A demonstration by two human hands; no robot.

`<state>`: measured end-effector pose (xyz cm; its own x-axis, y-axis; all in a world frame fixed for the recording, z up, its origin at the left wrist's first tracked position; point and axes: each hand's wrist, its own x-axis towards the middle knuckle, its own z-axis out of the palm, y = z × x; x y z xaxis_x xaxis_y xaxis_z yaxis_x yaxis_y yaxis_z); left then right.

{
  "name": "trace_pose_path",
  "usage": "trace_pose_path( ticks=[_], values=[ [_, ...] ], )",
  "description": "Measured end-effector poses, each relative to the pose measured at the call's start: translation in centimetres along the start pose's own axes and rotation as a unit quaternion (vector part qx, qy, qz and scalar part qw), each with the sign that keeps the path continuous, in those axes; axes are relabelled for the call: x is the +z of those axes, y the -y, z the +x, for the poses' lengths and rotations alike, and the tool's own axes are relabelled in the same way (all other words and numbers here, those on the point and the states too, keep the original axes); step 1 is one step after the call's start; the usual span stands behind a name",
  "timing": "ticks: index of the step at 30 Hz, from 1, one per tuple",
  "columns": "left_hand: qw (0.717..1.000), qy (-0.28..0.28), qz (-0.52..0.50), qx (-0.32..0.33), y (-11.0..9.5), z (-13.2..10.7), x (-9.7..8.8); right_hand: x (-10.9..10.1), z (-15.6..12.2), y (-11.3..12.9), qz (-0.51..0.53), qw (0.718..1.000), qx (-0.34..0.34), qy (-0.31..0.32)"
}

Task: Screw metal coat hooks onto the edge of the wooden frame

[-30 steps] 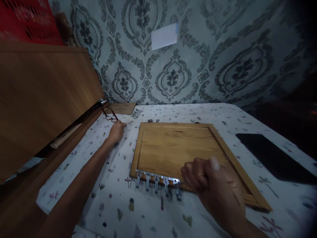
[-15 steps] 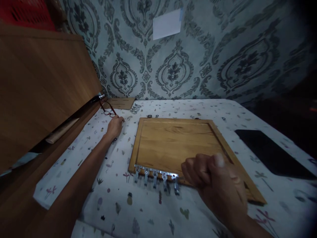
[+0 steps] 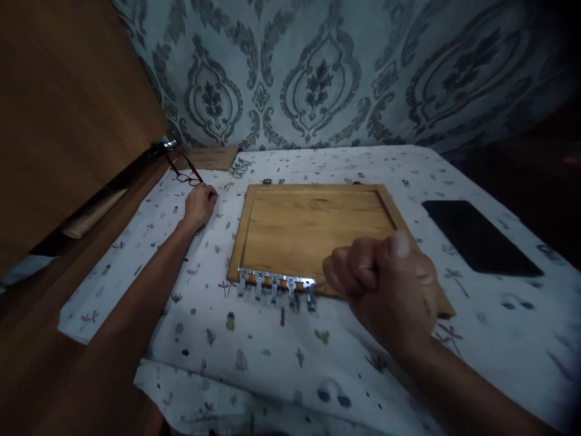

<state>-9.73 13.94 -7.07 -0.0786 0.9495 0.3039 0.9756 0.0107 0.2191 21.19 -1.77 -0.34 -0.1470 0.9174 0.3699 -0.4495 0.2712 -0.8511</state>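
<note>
A wooden panel (image 3: 313, 224) with a raised frame lies flat on the table. Along its near edge stands a row of several metal hooks (image 3: 275, 283), their curved ends hanging over the side. My right hand (image 3: 385, 284) is closed in a fist above the panel's near right part, just right of the last hook. A thin dark bit seems to show between fist and hook; what the fist holds is hidden. Farther back on the left, my left hand (image 3: 200, 204) rests on the cloth with curled fingers, close to red-framed glasses (image 3: 188, 175). Whatever its fingers hold cannot be made out.
A patterned white tablecloth (image 3: 254, 339) covers the table. To the right lies a dark flat slab (image 3: 481, 239). Brown cardboard (image 3: 213, 158) and small metal pieces (image 3: 239, 168) are at the back left. A wooden cabinet (image 3: 77, 91) borders the left side, patterned wallpaper the back.
The view has tilted downward, so everything sits higher in the picture. Both hands keep about the same places relative to the panel and the glasses.
</note>
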Motion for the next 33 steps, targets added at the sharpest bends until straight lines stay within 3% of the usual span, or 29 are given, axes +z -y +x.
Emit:
trace_pose_path(
  ticks=[7, 12, 17, 22, 24, 28, 30, 33],
  values=[
    [1.000, 0.004, -0.014, -0.021, -0.8, -0.4, -0.7, 0.1, 0.1, 0.1, 0.007, 1.000, -0.024, 0.004],
    [0.996, 0.012, -0.064, -0.053, -1.6, -0.4, -2.9, 0.3, 0.4, 0.1, 0.020, 0.999, -0.046, 0.008],
    [0.979, 0.062, -0.190, -0.036, -4.7, -1.1, -5.3, 0.4, 0.3, 0.2, 0.016, 0.998, -0.060, 0.016],
    [0.928, 0.152, -0.338, 0.036, -10.9, -4.4, -6.6, 0.5, 0.4, 0.2, 0.024, 0.998, -0.061, 0.008],
    [0.865, 0.239, -0.428, 0.111, -13.1, -6.2, -7.0, 0.5, 0.4, 0.3, 0.025, 0.998, -0.059, 0.005],
    [0.798, 0.379, -0.431, 0.180, -15.9, -9.1, -7.7, 0.4, 0.2, 0.5, -0.015, 0.998, -0.044, -0.029],
    [0.782, 0.417, -0.414, 0.206, -16.4, -9.9, -7.7, 0.3, 0.2, 0.6, -0.021, 0.998, -0.047, -0.038],
    [0.785, 0.434, -0.386, 0.216, -16.6, -10.3, -7.4, 0.3, 0.2, 0.9, -0.037, 0.998, -0.030, -0.041]
  ],
)
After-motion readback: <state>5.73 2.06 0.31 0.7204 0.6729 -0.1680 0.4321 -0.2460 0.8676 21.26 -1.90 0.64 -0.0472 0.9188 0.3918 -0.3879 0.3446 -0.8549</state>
